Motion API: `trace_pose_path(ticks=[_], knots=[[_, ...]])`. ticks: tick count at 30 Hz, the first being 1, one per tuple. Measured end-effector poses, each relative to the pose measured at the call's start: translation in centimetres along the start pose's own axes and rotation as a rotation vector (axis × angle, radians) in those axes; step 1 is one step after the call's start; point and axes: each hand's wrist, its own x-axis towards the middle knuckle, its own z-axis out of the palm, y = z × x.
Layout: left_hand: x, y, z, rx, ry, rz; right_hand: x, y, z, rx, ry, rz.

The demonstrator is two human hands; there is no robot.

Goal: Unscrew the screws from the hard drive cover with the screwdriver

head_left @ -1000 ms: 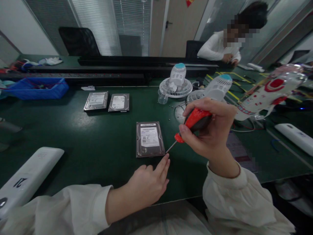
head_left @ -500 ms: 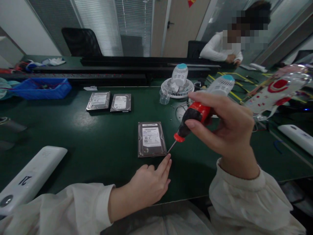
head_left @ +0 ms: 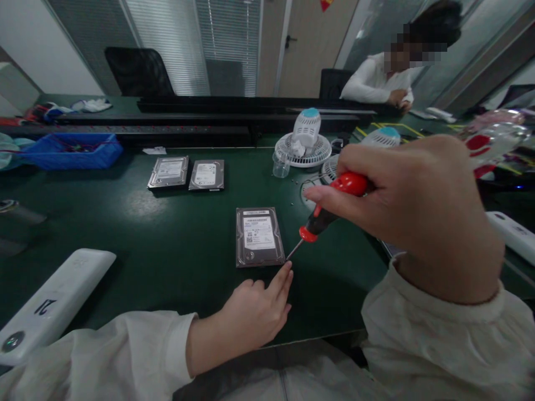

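A hard drive (head_left: 259,236) with a white label lies label-up on the green table. My right hand (head_left: 418,206) is wrapped round the red and black handle of a screwdriver (head_left: 315,220). The shaft slants down to the drive's near right corner, where the tip is too small to see clearly. My left hand (head_left: 254,312) has its first two fingertips pressed together against that corner beside the tip, with the other fingers curled. Whether anything small is between them is hidden. Two more hard drives, one (head_left: 168,171) and another (head_left: 207,175), lie farther back on the left.
A blue basket (head_left: 79,159) stands at the back left. White fan parts (head_left: 307,139), a clear cup (head_left: 281,165) and small screws (head_left: 292,204) are beyond the drive. A white device (head_left: 58,301) marked 21 lies at left. Across the table sits another person (head_left: 376,81).
My right hand has turned over on the screwdriver handle, its back now facing up and its wrist farther right. The tip stays at the corner; my left hand and the drive have not moved.
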Motion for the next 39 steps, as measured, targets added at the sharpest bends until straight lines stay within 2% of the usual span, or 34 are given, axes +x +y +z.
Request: trace_pose_path(ticks=[4,8,12,16,20,22,26,30,33,36,39], knots=[[0.0,0.0,0.1,0.008,0.016,-0.001,0.5,-0.5,0.1,0.048,-0.055,-0.050],[0.1,0.0,0.1,0.002,0.015,-0.006,-0.5,-0.6,-1.3,0.132,-0.135,-0.103],[0.1,0.0,0.0,-0.006,-0.017,-0.012,-1.3,-0.6,-2.3,0.164,-0.082,-0.104],[0.1,0.0,0.1,-0.013,-0.031,-0.003,-1.1,-0.8,-1.6,0.101,-0.094,-0.030],[0.0,-0.1,0.1,-0.019,-0.024,0.011,-0.4,-0.6,-0.4,0.346,-0.131,-0.122],[0.0,-0.1,0.1,-0.017,-0.012,0.012,-0.1,-0.5,0.2,0.442,-0.134,-0.103],[0.1,-0.1,0.0,-0.011,-0.004,0.008,0.0,-0.3,1.2,0.322,-0.111,0.009],[0.1,-0.1,-0.1,-0.014,-0.030,0.006,-0.2,0.2,1.0,0.354,-0.170,-0.053],[0.1,-0.1,-0.1,-0.016,-0.035,0.008,-0.4,0.7,0.9,0.407,-0.143,-0.098],[0.0,-0.1,0.1,-0.011,-0.021,0.005,-0.6,1.0,1.3,0.308,-0.114,-0.053],[0.0,-0.1,0.2,-0.005,-0.005,0.002,-0.5,1.0,1.3,0.235,-0.146,-0.009]])
